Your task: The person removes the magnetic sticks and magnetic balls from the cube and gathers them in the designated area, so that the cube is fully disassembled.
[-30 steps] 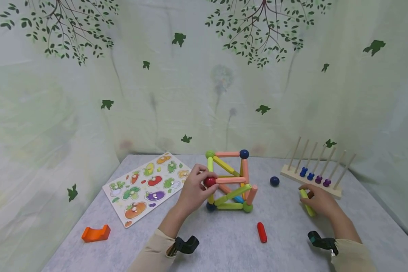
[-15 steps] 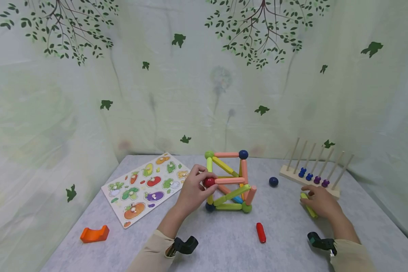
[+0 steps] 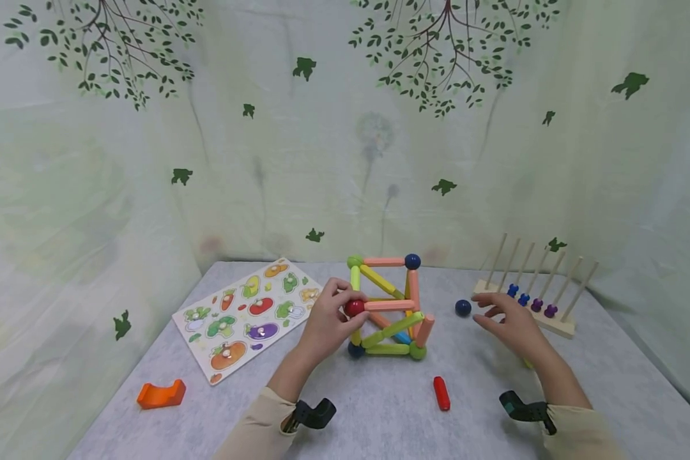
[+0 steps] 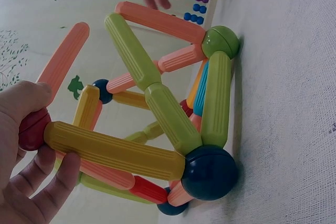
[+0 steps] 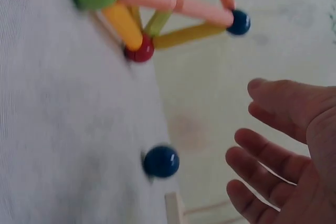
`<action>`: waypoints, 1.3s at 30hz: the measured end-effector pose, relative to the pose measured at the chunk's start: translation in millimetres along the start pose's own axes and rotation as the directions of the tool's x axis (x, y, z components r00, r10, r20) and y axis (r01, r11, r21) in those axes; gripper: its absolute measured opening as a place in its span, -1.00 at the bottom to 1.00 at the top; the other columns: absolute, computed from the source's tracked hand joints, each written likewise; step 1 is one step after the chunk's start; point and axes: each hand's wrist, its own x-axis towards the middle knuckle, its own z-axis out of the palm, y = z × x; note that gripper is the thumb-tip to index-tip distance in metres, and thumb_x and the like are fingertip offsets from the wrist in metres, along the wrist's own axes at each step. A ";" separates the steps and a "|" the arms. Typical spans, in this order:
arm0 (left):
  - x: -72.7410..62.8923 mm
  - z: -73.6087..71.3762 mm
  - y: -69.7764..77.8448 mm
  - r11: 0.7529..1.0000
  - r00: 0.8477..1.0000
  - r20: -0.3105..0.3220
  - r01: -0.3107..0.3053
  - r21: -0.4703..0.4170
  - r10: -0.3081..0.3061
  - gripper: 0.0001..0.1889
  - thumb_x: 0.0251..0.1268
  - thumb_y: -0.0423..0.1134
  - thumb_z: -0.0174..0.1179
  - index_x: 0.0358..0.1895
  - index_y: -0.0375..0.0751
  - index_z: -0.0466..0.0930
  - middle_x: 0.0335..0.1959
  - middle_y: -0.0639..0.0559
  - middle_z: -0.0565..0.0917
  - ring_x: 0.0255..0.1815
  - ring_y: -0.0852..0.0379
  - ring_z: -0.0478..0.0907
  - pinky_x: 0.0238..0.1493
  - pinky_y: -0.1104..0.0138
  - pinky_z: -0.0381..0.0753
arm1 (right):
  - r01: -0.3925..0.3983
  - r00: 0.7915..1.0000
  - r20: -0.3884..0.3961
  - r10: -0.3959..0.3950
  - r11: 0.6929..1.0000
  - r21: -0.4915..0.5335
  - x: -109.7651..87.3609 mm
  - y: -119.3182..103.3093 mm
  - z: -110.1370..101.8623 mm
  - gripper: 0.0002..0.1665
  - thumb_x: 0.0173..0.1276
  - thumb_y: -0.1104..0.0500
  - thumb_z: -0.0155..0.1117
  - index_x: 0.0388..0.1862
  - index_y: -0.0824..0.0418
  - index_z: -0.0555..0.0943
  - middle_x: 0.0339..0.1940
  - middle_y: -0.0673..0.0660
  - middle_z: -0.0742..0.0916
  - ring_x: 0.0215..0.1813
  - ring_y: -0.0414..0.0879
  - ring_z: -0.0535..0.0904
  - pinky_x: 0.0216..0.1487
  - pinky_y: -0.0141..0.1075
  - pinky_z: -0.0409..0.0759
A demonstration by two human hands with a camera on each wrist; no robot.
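My left hand [image 3: 324, 322] pinches a red ball [image 3: 354, 308] at a front corner of a frame of magnetic sticks and balls. A salmon stick [image 3: 390, 306] runs right from that ball; below it, in the left wrist view, a yellow stick [image 4: 115, 150] joins a dark blue ball [image 4: 210, 172]. My right hand [image 3: 514, 324] hovers over the table with nothing in its spread fingers. Just left of its fingertips lies a loose dark blue ball [image 3: 463, 308], not touched. Beneath the right wrist, a light green stick [image 3: 528, 363] is mostly hidden.
A wooden peg rack [image 3: 560, 324] with blue and purple beads stands behind the right hand. A red stick [image 3: 442, 393] lies in front of the frame. Leftward are a vegetable puzzle board [image 3: 207, 348] and an orange curved block [image 3: 161, 395].
My right hand has let go of the light green stick, leaving it on the table, and has moved up and left toward the loose blue ball. The left hand keeps still on the red ball.
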 end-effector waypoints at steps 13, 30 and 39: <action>-0.3 -0.5 -2.5 1.000 1.000 0.002 0.004 -0.010 -0.004 -0.81 0.18 -0.28 0.43 -0.14 -0.08 0.71 -0.12 0.03 0.45 -0.19 0.17 0.48 -0.39 0.27 0.67 | 0.174 0.950 0.227 -0.212 0.969 0.176 8.3 -62.5 28.5 -0.56 0.35 0.05 0.38 0.17 0.12 0.61 0.01 0.07 0.72 -0.08 -0.12 0.59 -0.11 -0.32 0.61; -0.1 -1.6 -0.7 1.000 1.000 0.019 0.019 -0.015 -0.019 -0.81 0.20 -0.27 0.42 -0.12 -0.09 0.71 -0.10 0.02 0.45 -0.17 0.15 0.49 -0.37 0.25 0.69 | 0.082 0.949 0.284 -0.138 0.977 0.199 8.2 -47.5 62.2 -0.78 0.30 0.07 0.43 -0.12 0.10 0.66 -0.21 -0.02 0.72 -0.26 -0.13 0.53 -0.24 -0.39 0.56; 0.6 0.0 -1.9 1.000 1.000 0.018 0.025 -0.019 -0.024 -0.80 0.19 -0.27 0.43 -0.13 -0.07 0.71 -0.11 0.04 0.44 -0.18 0.18 0.48 -0.38 0.38 0.64 | -0.028 0.943 0.326 -0.066 0.961 0.275 7.2 -43.5 61.6 -0.75 0.30 0.06 0.43 -0.10 0.10 0.68 -0.22 0.02 0.74 -0.30 -0.07 0.60 -0.30 -0.33 0.64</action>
